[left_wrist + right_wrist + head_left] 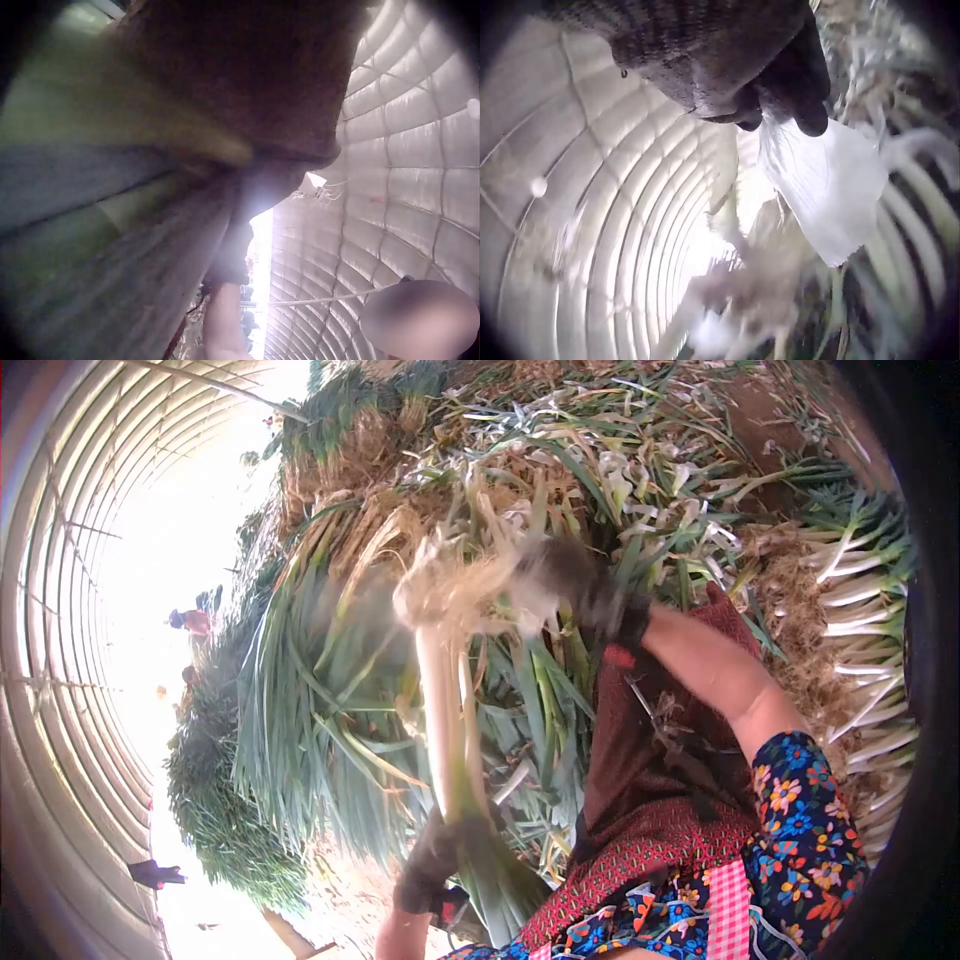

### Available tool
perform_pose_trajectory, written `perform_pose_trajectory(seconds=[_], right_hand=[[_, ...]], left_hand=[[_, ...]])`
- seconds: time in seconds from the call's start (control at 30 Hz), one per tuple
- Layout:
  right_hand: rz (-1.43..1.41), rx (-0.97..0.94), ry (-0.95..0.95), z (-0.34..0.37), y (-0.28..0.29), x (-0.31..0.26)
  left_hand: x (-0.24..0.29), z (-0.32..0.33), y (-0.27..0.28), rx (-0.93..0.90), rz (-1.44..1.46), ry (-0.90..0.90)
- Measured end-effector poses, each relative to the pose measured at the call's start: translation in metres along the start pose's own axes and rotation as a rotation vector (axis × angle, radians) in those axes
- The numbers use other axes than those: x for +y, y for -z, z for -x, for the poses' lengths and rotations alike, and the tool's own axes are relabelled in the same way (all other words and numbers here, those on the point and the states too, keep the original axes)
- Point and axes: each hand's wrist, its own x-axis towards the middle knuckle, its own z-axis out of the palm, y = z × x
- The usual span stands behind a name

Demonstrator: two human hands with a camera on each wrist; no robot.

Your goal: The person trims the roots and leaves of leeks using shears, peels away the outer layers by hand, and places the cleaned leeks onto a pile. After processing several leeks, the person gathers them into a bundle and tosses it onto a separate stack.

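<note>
The left hand (435, 860), in a dark glove, grips a leek (440, 730) where its white shaft turns to green leaves; the roots point up. In the left wrist view the gloved hand (240, 82) curls round broad green leaves (97, 187). Beside the root end, the gloved right hand (575, 580) is blurred. The right wrist view shows this hand (720, 67) pinching a thin white piece of leek skin (829, 180) between thumb and fingers, with the blurred roots (757, 285) below.
Piled leeks (300, 660) lie behind the hands, with loose leaves and peelings (640, 480) at the top. A row of white-stemmed leeks (860, 630) lies at the right. Another person (192, 622) is far off under the ribbed tunnel roof (60, 610).
</note>
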Motion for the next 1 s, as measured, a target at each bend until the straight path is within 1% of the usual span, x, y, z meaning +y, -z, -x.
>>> perform_pose_trajectory(seconds=[0.03,0.07,0.13,0.17,0.2,0.23,0.27,0.3,0.33,0.4,0.43,0.5,0.57,0.6,0.63,0.67,0.7,0.73,0.8,0.83,0.87,0.97,1.0], right_hand=[[0.294,0.132,-0.001,0.015,0.058,0.003],[0.379,0.248,-0.157,0.02,0.084,0.034],[0.336,0.513,-0.669,0.024,0.1,0.145],[0.36,0.561,-0.773,0.034,0.102,0.186],[0.514,0.476,-0.561,0.045,0.079,0.205],[0.672,0.409,-0.342,0.049,0.07,0.184],[0.567,0.338,-0.413,0.046,0.064,0.166],[0.466,0.271,-0.49,0.034,0.073,0.103],[0.373,0.208,-0.57,0.022,0.084,0.036],[0.154,-0.049,-0.446,-0.002,0.053,-0.015],[0.055,0.084,-0.278,-0.013,0.038,-0.045],[-0.144,0.05,-0.39,-0.045,-0.003,-0.068],[-0.095,0.108,-0.332,-0.06,-0.02,-0.064],[-0.072,0.136,-0.302,-0.065,-0.027,-0.064],[0.063,0.177,-0.275,-0.069,-0.025,-0.054],[0.198,0.216,-0.249,-0.072,-0.015,-0.036],[0.16,0.318,-0.379,-0.078,-0.008,-0.009],[0.355,0.369,-0.301,-0.072,0.012,-0.013],[0.375,0.327,-0.302,-0.082,0.015,0.0],[0.39,0.317,-0.311,-0.086,0.018,0.01],[0.413,0.236,-0.354,-0.09,0.019,0.018],[0.49,0.222,-0.318,-0.078,0.033,0.019],[0.541,0.283,-0.406,-0.08,0.02,0.084]], left_hand=[[-0.006,0.005,0.005,0.045,0.02,0.014],[-0.009,0.007,0.01,-0.067,0.068,0.021],[-0.032,0.008,0.034,-0.106,0.012,-0.08],[-0.036,0.006,0.042,-0.123,-0.008,-0.123],[-0.041,0.004,0.05,-0.139,-0.027,-0.167],[-0.042,0.002,0.054,-0.151,-0.035,-0.201],[-0.04,0.0,0.055,-0.157,-0.017,-0.191],[-0.039,-0.002,0.057,-0.162,0.001,-0.181],[-0.035,-0.003,0.053,-0.16,0.049,-0.129],[-0.03,-0.008,0.051,-0.146,0.082,-0.032],[-0.029,-0.011,0.049,-0.132,0.07,0.012],[-0.027,-0.013,0.046,-0.116,0.075,0.067],[-0.025,-0.01,0.037,-0.115,0.11,0.085],[-0.023,-0.005,0.035,-0.083,0.095,0.079],[-0.021,0.001,0.033,-0.052,0.079,0.073],[-0.017,0.007,0.03,-0.022,0.066,0.068],[-0.013,0.011,0.026,-0.011,0.066,0.06],[-0.006,0.014,0.02,-0.001,0.068,0.053],[-0.001,0.01,0.016,0.015,0.071,0.048],[0.001,0.006,0.017,-0.006,0.112,0.05],[0.003,0.001,0.018,-0.03,0.153,0.051],[-0.006,-0.005,0.029,-0.071,0.221,0.095],[-0.012,-0.003,0.035,-0.083,0.23,0.115]])
